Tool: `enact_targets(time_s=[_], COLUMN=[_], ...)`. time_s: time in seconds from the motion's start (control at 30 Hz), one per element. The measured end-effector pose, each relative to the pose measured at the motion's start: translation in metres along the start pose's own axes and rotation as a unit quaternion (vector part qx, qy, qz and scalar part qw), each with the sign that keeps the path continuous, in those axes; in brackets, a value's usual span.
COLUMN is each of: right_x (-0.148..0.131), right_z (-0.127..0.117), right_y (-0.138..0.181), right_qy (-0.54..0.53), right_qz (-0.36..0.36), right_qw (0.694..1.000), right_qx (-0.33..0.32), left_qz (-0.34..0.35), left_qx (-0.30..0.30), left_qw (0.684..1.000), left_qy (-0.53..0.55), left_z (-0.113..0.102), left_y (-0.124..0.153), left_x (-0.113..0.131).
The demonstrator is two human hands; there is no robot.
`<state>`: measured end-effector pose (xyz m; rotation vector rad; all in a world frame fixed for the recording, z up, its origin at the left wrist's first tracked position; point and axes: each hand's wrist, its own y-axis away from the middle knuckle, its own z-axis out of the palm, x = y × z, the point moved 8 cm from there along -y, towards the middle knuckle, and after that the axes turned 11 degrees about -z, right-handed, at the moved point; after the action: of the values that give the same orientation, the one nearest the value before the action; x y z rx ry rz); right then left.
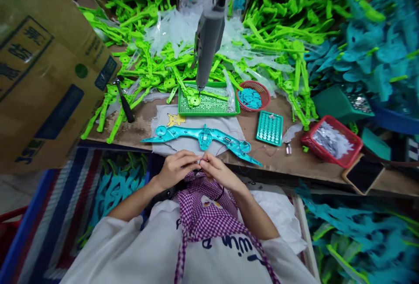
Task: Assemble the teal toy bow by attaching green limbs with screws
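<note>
Small part between fingertips, too tiny to identify, held at bench (pixel 137 131) edge over purple checked apron (pixel 206 214). Left hand (pixel 176 168) and right hand (pixel 219 171) meet fingertip to fingertip, both pinching it. Just beyond, teal plastic toy piece (pixel 199 135) lies flat on white cloth (pixel 163 116). Farther back: green tray (pixel 209 103) under hanging grey driver (pixel 207 42), red basket (pixel 253 96) of teal discs, green parts heap (pixel 278 35).

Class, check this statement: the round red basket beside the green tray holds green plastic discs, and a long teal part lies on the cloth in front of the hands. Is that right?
Not quite. The head view shows the round red basket beside the green tray holding teal discs, not green. The long teal part does lie on the cloth.
</note>
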<state>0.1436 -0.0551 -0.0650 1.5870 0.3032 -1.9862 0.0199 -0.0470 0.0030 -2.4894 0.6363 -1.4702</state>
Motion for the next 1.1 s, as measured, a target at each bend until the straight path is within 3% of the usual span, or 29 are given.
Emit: enact_targets(time_s=[0.17, 0.27, 0.33, 0.4, 0.47, 0.57, 0.67, 0.8, 0.93, 1.0, 1.1], right_x=[0.000, -0.004, -0.018, -0.036, -0.049, -0.062, -0.065, -0.044, -0.017, -0.011, -0.011], right_z=[0.001, -0.005, -0.011, -0.006, 0.002, -0.001, -0.028, -0.093, -0.122, -0.124, -0.123], right_y=[0.006, 0.008, 0.015, 0.029, 0.043, 0.052, 0.044, 0.033, 0.030, 0.032, 0.035], right_qy=[0.033, 0.147, 0.307, 0.446, 0.521, 0.552, 0.525, 0.488, 0.479, 0.469, 0.437], right_qz=[0.026, -0.019, -0.099, -0.189, -0.258, -0.299, -0.299, -0.242, -0.193, -0.183, -0.187], right_qw=[0.996, 0.989, 0.945, 0.870, 0.809, 0.768, 0.771, 0.757, 0.765, 0.771, 0.787], right_qx=[-0.077, -0.021, 0.053, 0.088, 0.090, 0.124, 0.200, 0.362, 0.384, 0.389, 0.393], left_qz=[-0.096, -0.140, -0.154, -0.172, -0.209, -0.284, -0.355, -0.430, -0.508, -0.515, -0.503], left_qx=[-0.059, -0.048, -0.034, -0.031, -0.032, -0.065, -0.084, 0.003, 0.051, 0.069, 0.055], left_qw=[0.988, 0.985, 0.985, 0.983, 0.975, 0.946, 0.887, 0.803, 0.718, 0.701, 0.716], left_qy=[0.104, 0.084, 0.064, 0.060, 0.073, 0.145, 0.283, 0.412, 0.472, 0.488, 0.481], left_z=[0.010, 0.013, 0.015, 0.018, 0.023, 0.038, 0.053, 0.057, 0.068, 0.072, 0.080], left_y=[-0.004, -0.002, 0.001, 0.004, 0.006, 0.009, 0.011, 0.020, 0.034, 0.031, 0.016], left_x=[-0.014, -0.021, -0.022, -0.022, -0.025, -0.034, -0.046, -0.072, -0.095, -0.100, -0.103])
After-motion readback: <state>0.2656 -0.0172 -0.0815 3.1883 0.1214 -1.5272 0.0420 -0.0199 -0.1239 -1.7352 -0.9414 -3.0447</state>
